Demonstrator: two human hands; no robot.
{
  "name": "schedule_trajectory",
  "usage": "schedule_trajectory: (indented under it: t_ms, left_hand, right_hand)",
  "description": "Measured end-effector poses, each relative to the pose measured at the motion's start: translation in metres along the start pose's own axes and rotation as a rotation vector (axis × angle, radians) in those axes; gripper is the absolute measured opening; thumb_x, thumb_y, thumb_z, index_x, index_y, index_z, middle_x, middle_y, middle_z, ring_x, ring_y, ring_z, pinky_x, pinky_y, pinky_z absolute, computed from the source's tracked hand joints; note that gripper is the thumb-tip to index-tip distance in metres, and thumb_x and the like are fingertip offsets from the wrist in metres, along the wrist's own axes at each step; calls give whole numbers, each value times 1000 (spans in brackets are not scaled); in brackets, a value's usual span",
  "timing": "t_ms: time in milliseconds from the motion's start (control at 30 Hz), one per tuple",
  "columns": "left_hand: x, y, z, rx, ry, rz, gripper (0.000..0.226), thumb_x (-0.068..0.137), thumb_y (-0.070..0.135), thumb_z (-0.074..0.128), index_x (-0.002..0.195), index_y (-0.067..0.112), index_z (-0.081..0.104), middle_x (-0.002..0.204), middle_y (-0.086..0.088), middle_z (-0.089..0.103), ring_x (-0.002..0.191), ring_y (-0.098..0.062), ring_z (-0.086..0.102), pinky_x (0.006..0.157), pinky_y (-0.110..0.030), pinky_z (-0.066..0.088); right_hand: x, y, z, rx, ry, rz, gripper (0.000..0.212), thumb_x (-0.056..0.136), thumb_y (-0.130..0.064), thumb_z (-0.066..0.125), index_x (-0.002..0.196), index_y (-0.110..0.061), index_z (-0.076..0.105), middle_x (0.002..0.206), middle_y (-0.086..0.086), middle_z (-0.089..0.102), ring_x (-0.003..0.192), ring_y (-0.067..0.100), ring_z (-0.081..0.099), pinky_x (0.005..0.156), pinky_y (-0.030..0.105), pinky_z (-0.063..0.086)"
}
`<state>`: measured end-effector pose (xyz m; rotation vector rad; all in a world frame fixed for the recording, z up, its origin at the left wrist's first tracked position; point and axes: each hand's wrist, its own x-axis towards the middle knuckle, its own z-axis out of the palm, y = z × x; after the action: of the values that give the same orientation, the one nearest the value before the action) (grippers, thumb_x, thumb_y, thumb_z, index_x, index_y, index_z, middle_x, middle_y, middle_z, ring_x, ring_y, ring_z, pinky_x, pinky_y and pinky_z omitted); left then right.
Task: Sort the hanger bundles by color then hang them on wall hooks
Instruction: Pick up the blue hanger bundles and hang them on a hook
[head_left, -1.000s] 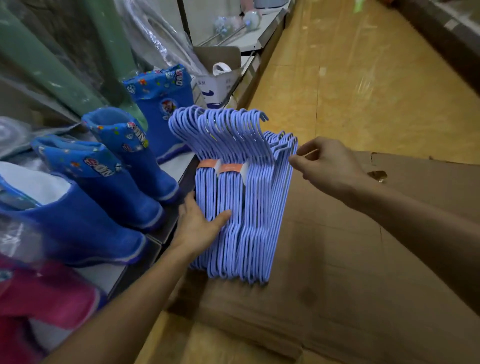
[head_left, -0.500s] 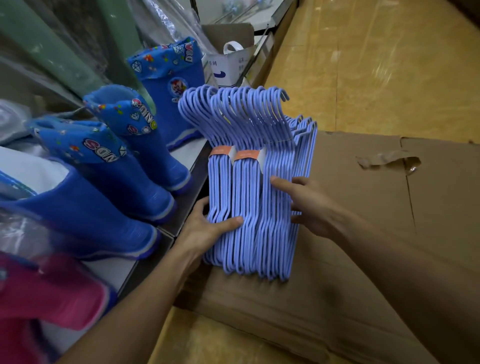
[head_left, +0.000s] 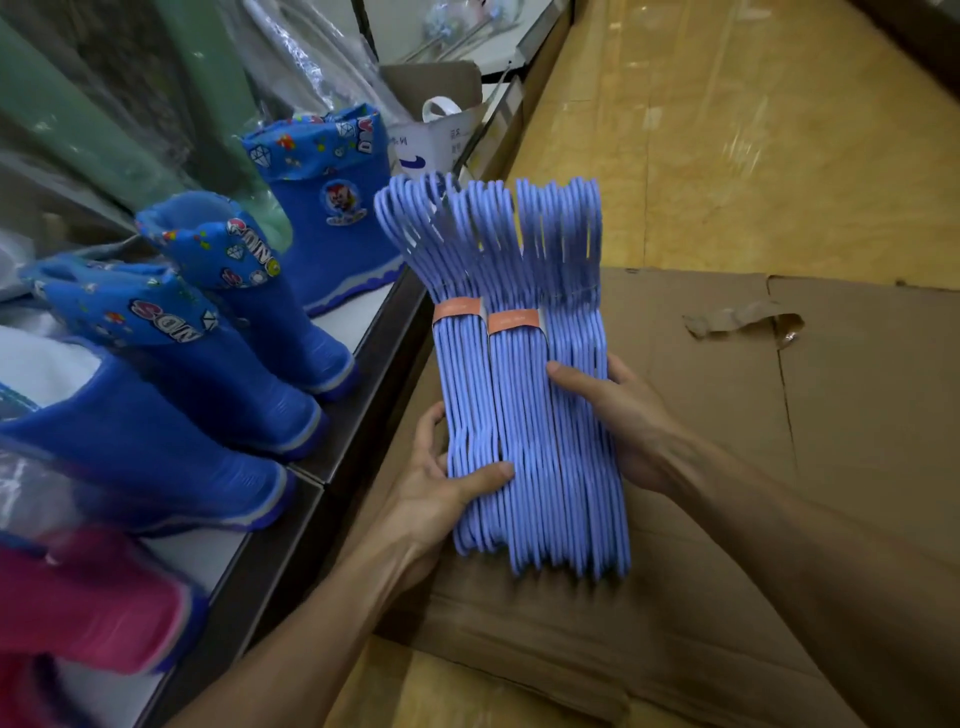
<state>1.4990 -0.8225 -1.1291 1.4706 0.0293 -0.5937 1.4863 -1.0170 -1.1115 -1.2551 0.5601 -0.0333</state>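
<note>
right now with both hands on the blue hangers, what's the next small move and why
Probably lift the blue hanger bundles together off the cardboard. Left hand and right hand grip them from both sides, all one colour, hooks aligned upward, so they look ready to carry to a wall hook.

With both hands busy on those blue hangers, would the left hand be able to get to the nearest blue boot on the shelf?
Probably yes, once it lets go. The left hand grips the hanger bundles, and the blue boot stands on the shelf just to its left, with nothing visible between them.
</note>
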Motion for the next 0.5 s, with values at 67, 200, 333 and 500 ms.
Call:
schedule_trajectory:
  t_ms: [67,200,333,500]
  left_hand:
    - [-4,-3,11,-35,-13,10,93,72,-6,80,142,32,32,105,-2,75,94,-24,74,69,-38,61]
    - [-23,-13,39,-65,-45,46,99,51,10,89,133,32,38,111,-8,74,97,-29,73,73,-42,61]
    - [-50,-30,65,-92,-79,56,83,56,3,84,121,33,43,109,-10,74,94,-29,73,71,-39,61]
    - [-81,-43,79,-2,-103,47,85,58,14,89,124,38,40,115,-3,72,101,-24,72,81,-41,60]
  right_hand:
    - [-5,-1,-12,24,-14,17,39,88,-23,74,125,-20,63,114,5,74,96,26,73,75,44,61]
    - [-20,-5,-40,36,-58,60,35,88,-21,72,123,-19,65,112,8,75,96,29,74,79,47,61]
    - [-43,-4,-67,28,-118,90,31,90,-19,69,121,-18,66,110,8,76,97,29,74,76,43,62]
    - [-69,-2,-93,-20,-150,110,37,85,-24,71,121,-18,66,108,7,76,97,28,74,79,44,60]
